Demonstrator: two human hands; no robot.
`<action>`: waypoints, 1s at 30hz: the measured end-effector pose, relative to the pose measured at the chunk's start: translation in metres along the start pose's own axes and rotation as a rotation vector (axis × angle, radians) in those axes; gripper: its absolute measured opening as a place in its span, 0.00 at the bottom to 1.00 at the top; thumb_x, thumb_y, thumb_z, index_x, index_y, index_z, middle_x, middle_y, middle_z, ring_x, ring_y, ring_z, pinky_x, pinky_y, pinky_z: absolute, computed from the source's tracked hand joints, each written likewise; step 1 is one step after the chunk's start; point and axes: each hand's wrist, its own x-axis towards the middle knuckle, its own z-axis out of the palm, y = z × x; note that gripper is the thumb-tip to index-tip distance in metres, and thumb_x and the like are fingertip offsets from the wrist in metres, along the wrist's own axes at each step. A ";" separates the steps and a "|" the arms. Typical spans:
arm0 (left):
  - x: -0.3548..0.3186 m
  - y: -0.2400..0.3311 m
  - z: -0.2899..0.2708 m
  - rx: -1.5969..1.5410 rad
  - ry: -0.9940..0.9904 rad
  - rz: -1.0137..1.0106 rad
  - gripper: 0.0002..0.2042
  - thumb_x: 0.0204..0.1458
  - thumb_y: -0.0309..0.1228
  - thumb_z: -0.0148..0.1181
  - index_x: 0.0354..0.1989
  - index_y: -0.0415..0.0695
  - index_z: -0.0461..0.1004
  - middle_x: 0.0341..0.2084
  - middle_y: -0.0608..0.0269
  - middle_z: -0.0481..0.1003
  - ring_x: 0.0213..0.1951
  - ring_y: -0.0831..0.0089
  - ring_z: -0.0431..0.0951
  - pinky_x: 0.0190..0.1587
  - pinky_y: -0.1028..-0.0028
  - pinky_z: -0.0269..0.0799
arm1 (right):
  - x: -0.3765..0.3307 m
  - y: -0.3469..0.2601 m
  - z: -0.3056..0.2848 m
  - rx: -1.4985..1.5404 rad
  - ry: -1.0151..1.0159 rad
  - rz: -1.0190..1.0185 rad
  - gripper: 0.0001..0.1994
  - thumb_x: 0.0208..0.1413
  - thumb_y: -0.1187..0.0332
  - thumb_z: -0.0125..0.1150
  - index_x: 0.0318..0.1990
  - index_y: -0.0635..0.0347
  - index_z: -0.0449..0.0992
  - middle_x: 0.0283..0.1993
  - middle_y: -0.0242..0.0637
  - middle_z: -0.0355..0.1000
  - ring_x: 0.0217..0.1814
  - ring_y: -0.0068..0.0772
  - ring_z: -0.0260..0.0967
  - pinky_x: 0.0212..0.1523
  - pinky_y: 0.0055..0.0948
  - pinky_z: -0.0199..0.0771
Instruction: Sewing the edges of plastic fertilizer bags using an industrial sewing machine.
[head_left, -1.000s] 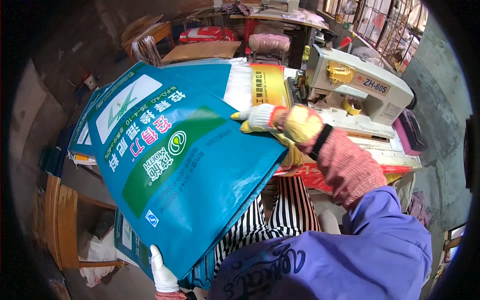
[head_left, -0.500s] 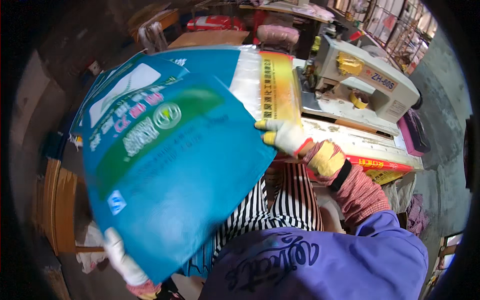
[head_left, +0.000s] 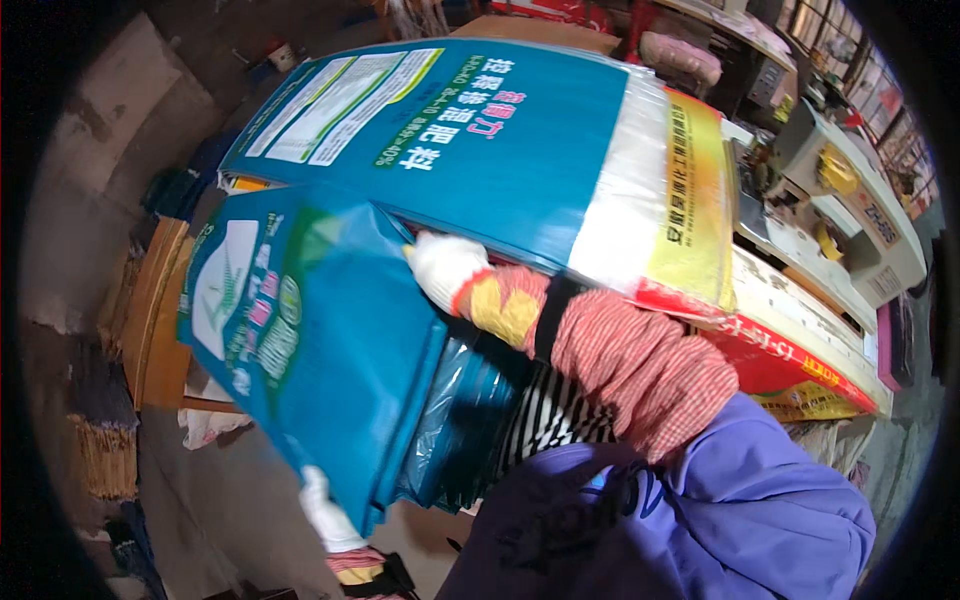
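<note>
A teal printed plastic sack [head_left: 350,335] with a green band and white patch hangs tilted at the left of my lap, beside the table. My right hand [head_left: 447,270], in a white glove with yellow fingertips, closes on its upper right edge. Low on the near left edge, my left hand [head_left: 325,512], also gloved in white, grips the same sack; its fingers are partly hidden. More folded teal sacks [head_left: 465,410] lie under it across my lap. On the table, beyond my right hand, a flat teal sack [head_left: 540,150] lies over other sacks.
A white sewing machine [head_left: 850,190] stands at the right on the worktable, with a roll of yellow tape [head_left: 828,240] on it. White-and-yellow sacks [head_left: 685,190] lie between it and the teal ones. A wooden piece of furniture [head_left: 155,310] stands at the left.
The held sack has moved left and down off the table's front, uncovering the flat teal sack there. My right hand has come left with it. The view has turned left.
</note>
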 end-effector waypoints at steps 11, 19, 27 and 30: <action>0.008 -0.009 -0.030 0.513 -0.347 -0.759 0.11 0.52 0.37 0.54 0.25 0.42 0.73 0.13 0.64 0.70 0.09 0.75 0.65 0.13 0.75 0.61 | -0.005 0.073 0.067 -0.443 -0.253 -0.031 0.10 0.49 0.67 0.50 0.33 0.58 0.77 0.34 0.42 0.75 0.33 0.41 0.74 0.30 0.42 0.73; 0.077 -0.038 -0.022 0.565 -0.305 -0.531 0.13 0.52 0.40 0.55 0.24 0.43 0.72 0.10 0.67 0.63 0.10 0.76 0.64 0.13 0.77 0.58 | 0.033 0.135 0.143 -0.336 -0.062 0.200 0.18 0.59 0.62 0.34 0.45 0.59 0.70 0.45 0.50 0.69 0.44 0.49 0.70 0.46 0.40 0.70; 0.089 -0.033 0.043 2.233 -0.297 -0.059 0.21 0.43 0.53 0.59 0.31 0.44 0.75 0.21 0.59 0.77 0.27 0.61 0.78 0.33 0.67 0.71 | -0.023 0.212 0.208 -2.168 -0.111 -0.065 0.19 0.59 0.55 0.38 0.42 0.58 0.71 0.43 0.36 0.72 0.44 0.39 0.69 0.48 0.44 0.70; 0.096 0.006 0.089 1.531 -0.453 0.215 0.13 0.45 0.41 0.62 0.29 0.42 0.75 0.21 0.60 0.76 0.23 0.66 0.76 0.28 0.71 0.69 | -0.050 0.148 0.091 -2.328 -0.179 -0.744 0.19 0.59 0.55 0.38 0.43 0.59 0.70 0.43 0.35 0.72 0.44 0.38 0.69 0.50 0.39 0.69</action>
